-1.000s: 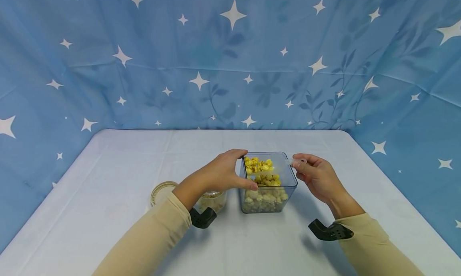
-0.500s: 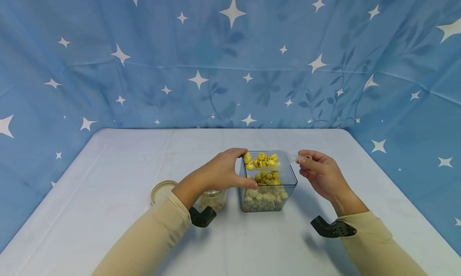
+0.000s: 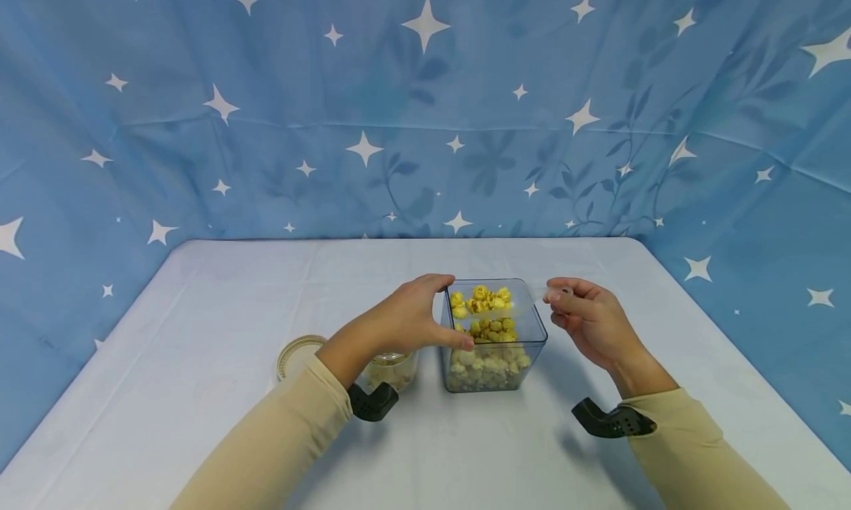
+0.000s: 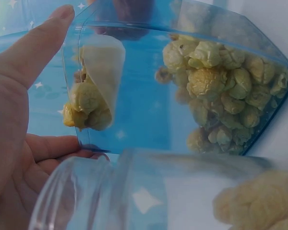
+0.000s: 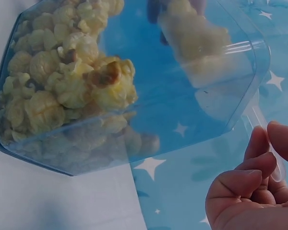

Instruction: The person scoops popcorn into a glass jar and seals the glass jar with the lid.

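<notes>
A clear square plastic container stands on the table, partly filled with popcorn. My left hand holds its left side, thumb at the front rim and fingers at the back corner. With thumb and fingers, my right hand pinches the handle of a translucent scoop, just right of the container's rim. The scoop's bowl is inside the container near the top and carries several yellow popcorn pieces. In the right wrist view the handle runs between thumb and fingers.
A glass jar with some popcorn inside stands left of the container, partly hidden by my left wrist. Farther left lies a round gold-rimmed lid. White cloth covers the table; a blue starry curtain hangs behind.
The right hand has moved slightly up and right with the scoop. Over the last half second, the scoop has dipped a little. My left hand and the container have stayed in place.
</notes>
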A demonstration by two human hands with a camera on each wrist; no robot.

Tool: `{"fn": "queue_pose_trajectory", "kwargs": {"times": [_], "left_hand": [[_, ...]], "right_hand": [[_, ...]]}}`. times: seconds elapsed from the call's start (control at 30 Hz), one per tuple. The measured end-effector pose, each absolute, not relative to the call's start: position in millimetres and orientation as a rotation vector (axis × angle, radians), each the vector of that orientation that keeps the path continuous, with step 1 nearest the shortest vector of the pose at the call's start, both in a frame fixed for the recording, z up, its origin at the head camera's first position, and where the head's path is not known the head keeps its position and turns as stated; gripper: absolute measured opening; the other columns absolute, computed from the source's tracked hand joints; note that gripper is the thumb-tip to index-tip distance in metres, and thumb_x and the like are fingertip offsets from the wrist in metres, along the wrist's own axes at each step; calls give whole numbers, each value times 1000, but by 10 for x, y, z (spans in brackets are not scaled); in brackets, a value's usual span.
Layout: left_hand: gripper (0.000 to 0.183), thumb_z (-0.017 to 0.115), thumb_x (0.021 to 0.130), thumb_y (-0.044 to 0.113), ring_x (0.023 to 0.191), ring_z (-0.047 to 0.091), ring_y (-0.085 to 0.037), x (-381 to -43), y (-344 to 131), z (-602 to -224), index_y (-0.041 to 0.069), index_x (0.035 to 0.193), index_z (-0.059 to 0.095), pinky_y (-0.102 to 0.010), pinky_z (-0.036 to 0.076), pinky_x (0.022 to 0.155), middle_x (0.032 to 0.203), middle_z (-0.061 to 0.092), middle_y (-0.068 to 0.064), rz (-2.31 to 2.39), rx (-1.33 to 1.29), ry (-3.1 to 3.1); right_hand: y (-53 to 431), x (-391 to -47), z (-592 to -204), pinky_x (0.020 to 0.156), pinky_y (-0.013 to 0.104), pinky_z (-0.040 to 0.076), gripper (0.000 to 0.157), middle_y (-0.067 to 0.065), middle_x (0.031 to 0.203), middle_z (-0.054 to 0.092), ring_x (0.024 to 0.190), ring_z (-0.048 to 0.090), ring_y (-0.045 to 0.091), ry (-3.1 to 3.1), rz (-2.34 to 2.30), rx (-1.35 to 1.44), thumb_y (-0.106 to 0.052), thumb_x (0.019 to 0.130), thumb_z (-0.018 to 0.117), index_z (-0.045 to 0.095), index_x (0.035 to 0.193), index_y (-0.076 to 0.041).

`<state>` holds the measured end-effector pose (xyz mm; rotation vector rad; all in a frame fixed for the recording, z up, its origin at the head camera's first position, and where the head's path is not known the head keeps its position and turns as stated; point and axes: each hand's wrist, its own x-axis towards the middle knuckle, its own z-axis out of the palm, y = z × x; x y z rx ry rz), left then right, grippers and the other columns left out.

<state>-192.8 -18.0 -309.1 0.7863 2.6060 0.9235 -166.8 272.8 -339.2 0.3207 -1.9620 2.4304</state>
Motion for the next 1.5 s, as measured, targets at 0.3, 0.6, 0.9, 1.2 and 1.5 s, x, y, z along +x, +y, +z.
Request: {"fn": "queue_pose_trajectory", "kwargs": {"times": [0.3,0.6,0.9,1.2,1.5], "left_hand": [[102,83,80,50,146,30,-24,-1925,-178,-3092,13,158,30,-48,34,112,160,31,-5,937,786,2597],[103,82,79,53,146,29,-24,-1924,-183,-3080,14,159,30,-47,34,113,161,30,-4,929,784,2597],[103,82,79,53,146,29,-24,-1915,-184,-3067,14,159,30,-46,33,113,161,30,-4,921,787,2599],[102,83,79,52,146,29,-24,-1921,-188,-3058,14,158,30,-47,33,113,161,30,-4,927,783,2599],[101,83,80,48,146,30,-24,-1932,-183,-3078,13,158,31,-47,33,113,160,31,-4,948,781,2591]], "right_hand": [[2671,-1674,-3472,67,22,46,17,0,91,65,75,52,12,-1979,2432,252,-1,102,55,68,102,-12],[2627,-1669,-3495,70,22,46,20,0,91,67,77,53,12,-1911,2445,209,-1,102,53,68,102,-14],[2635,-1666,-3480,70,22,47,21,-1,90,67,76,53,12,-1939,2439,185,-1,102,53,69,101,-15],[2626,-1677,-3458,68,22,46,17,0,90,66,74,51,12,-1928,2432,185,-1,102,54,68,101,-12],[2623,-1667,-3449,67,22,44,18,-1,90,65,72,49,12,-1963,2404,182,-1,102,53,66,101,-13]]}}
